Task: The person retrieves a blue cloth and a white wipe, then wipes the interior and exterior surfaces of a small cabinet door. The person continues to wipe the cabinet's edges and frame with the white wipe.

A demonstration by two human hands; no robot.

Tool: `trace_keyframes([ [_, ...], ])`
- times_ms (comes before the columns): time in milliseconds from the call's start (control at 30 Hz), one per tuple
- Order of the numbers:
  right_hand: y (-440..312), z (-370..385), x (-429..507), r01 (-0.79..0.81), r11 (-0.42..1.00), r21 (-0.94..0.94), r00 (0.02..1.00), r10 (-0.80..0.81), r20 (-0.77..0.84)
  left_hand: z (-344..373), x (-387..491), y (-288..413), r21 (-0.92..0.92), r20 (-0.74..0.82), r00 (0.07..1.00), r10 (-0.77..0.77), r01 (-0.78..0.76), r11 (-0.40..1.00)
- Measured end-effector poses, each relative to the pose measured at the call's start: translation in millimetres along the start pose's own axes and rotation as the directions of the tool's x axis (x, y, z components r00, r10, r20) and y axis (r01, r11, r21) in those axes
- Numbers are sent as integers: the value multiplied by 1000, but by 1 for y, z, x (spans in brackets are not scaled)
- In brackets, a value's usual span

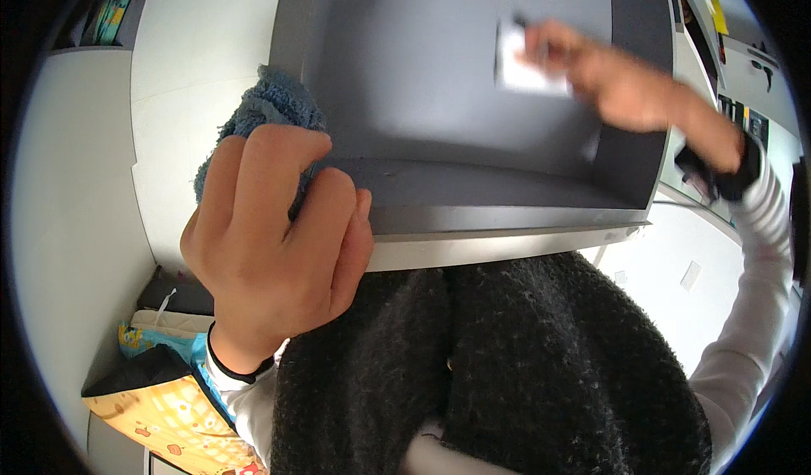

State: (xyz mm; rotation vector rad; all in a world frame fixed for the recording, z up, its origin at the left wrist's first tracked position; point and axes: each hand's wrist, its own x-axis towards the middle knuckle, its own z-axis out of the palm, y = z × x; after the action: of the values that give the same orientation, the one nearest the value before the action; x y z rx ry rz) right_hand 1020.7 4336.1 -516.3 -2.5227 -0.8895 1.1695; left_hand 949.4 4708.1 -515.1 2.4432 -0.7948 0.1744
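A drawer (pixel 405 50) with a grey inside and a white front is pulled out before me. My left hand (pixel 279 228) grips a crumpled blue-grey terry cloth (pixel 263 107) at the drawer's left front corner, the cloth lying over the side wall. Over the right part of the drawer, my right hand (pixel 589 73) is blurred, its fingers on a white flat item (pixel 519 63) with a small dark thing at its upper edge. What these two are, I cannot tell. Whether the white item touches the drawer bottom is unclear.
White cabinet panels (pixel 190 44) stand left of the drawer. At lower left is a yellow patterned fabric bag or box (pixel 177 418) beside a blue package (pixel 168 342). On the far right are shelves with small items (pixel 751 117). The drawer's front edge (pixel 494 247) is close to my dark fleecy garment.
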Motion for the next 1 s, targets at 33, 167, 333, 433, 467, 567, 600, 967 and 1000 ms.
trace_keyframes([
  [33,-14,18,-12,95,993,-75,995,-92,38,0,0,0,5,5,1000,-3,3,1000],
  [167,-15,40,-38,57,995,-85,998,-55,25,1,0,1,24,14,1000,13,-13,1000],
  [333,42,-26,-17,-387,776,-498,911,406,-74,0,-2,1,31,17,1000,-2,1,1000],
  [433,73,-56,-5,-332,859,-389,920,386,66,-1,-2,0,35,30,1000,2,-3,999],
  [467,80,-57,-2,-273,842,-465,937,343,72,-1,-2,0,36,39,999,7,-8,999],
  [567,82,-30,-21,-453,716,-531,875,472,-109,-1,-1,0,40,34,999,10,-11,999],
  [600,76,-15,-33,-444,735,-512,874,482,-65,-1,-1,0,39,30,1000,3,-4,999],
  [967,-29,32,-64,-531,826,187,806,425,412,-2,-4,-3,35,45,999,14,-15,999],
  [1000,-31,33,-62,-526,827,197,814,424,397,-2,-4,-3,33,26,999,22,-23,999],
])
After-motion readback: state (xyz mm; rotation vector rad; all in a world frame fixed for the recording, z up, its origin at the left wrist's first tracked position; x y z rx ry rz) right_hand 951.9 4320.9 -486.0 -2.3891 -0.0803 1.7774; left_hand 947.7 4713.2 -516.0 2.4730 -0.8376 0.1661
